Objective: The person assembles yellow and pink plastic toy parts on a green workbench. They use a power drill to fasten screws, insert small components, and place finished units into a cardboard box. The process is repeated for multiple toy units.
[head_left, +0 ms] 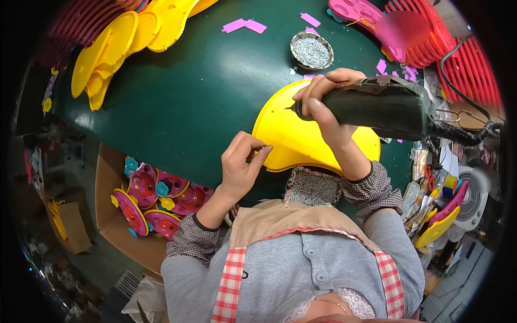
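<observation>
My right hand (328, 102) is wrapped round a black electric screwdriver (371, 107), which lies nearly level with its thin bit pointing left. Beneath it a curved yellow plastic panel (293, 142) rests on the dark green table (177, 102). The bit's tip is over the panel; whether it touches cannot be told. At the panel's left edge my left hand (242, 161) has thumb and forefinger pinched together, and anything between them is too small to name. A round bowl (294, 56) of small silvery metal pieces stands beyond the panel. Close to my apron sits a rectangular tray (288, 189) of similar pieces.
Yellow panels (140, 32) are stacked at the far left, and pink-red parts (468, 64) at the far right. A cardboard box (116, 226) of pink toy pieces (161, 220) stands at lower left. Purple slips (253, 26) lie about. A cord (447, 64) hangs near the screwdriver's rear.
</observation>
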{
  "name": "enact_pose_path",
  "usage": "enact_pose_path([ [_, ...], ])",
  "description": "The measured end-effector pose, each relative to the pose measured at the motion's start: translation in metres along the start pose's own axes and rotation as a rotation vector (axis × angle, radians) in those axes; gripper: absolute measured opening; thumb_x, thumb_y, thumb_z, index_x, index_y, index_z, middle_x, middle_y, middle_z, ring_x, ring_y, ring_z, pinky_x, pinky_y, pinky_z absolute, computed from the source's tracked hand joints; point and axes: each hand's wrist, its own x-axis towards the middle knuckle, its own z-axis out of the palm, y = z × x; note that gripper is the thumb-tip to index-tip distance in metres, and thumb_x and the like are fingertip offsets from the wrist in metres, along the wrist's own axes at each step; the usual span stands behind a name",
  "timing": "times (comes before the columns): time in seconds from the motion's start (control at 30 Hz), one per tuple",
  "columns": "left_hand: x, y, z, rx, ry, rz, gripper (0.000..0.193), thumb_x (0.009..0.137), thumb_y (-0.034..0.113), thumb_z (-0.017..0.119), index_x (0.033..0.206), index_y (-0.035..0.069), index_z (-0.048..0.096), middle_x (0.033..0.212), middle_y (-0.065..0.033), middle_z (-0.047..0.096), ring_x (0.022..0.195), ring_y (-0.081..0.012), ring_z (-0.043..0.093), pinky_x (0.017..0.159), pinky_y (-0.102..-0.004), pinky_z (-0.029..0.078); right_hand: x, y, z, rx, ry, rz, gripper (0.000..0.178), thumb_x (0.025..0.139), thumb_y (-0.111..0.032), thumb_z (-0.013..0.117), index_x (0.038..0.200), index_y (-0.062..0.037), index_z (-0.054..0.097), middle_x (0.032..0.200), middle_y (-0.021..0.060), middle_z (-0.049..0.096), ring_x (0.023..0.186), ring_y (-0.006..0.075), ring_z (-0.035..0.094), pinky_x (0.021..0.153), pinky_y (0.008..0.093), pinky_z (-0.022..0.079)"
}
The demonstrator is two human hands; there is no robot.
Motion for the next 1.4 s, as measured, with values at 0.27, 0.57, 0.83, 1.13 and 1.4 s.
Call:
enact_pose_path([
  [0.27,0.027,-0.024,-0.005,0.004,-0.010,0.057,0.013,0.081,0.000,0.081,0.086,-0.001,0.069,0.077,-0.0106,0.062,0.063,-0.0231,0.060,0.056,-0.0329,0.046,-0.014,0.029,0.013,-0.098,-0.189,0.221,0.042,0.085,0.007,0.065,0.113,-0.0097,0.040,0.071,0.0079,0.057,0.058,0.0173,0.057,0.068,0.0365,0.056],
  [0.57,0.061,-0.050,0.011,0.104,-0.097,0.280,0.018,0.077,0.002,0.084,0.086,0.001,0.069,0.077,-0.0106,0.064,0.066,-0.0258,0.061,0.057,-0.0336,0.047,-0.002,0.014,0.001,0.189,-0.001,0.249,0.054,0.088,0.006,0.064,0.134,-0.0074,0.039,0.075,0.0072,0.057,0.064,0.0167,0.058,0.065,0.0346,0.055],
  [0.83,0.064,-0.033,0.026,-0.018,-0.070,0.383,0.022,0.072,0.000,0.085,0.087,0.001,0.070,0.076,-0.0091,0.063,0.064,-0.0240,0.061,0.058,-0.0334,0.048,0.006,-0.039,0.001,0.159,0.066,0.329,0.053,0.089,-0.006,0.063,0.136,-0.0169,0.042,0.079,0.0057,0.055,0.063,0.0170,0.054,0.074,0.0400,0.052],
  [1.13,0.075,-0.011,0.043,0.072,-0.125,0.509,0.019,0.074,0.001,0.084,0.087,0.000,0.070,0.077,-0.0105,0.065,0.067,-0.0262,0.064,0.059,-0.0353,0.051,0.002,-0.047,-0.011,0.013,0.109,0.214,0.055,0.087,0.005,0.065,0.131,-0.0078,0.036,0.073,0.0082,0.057,0.062,0.0177,0.059,0.065,0.0355,0.055],
  [1.4,0.103,-0.017,0.066,0.074,-0.131,0.358,0.015,0.080,0.005,0.081,0.088,0.000,0.069,0.083,-0.0112,0.066,0.076,-0.0301,0.066,0.067,-0.0382,0.054,0.004,0.020,-0.064,-0.049,0.125,0.021,0.041,0.086,0.012,0.062,0.123,0.0020,0.048,0.097,0.0123,0.065,0.078,0.0171,0.063,0.071,0.0308,0.055],
])
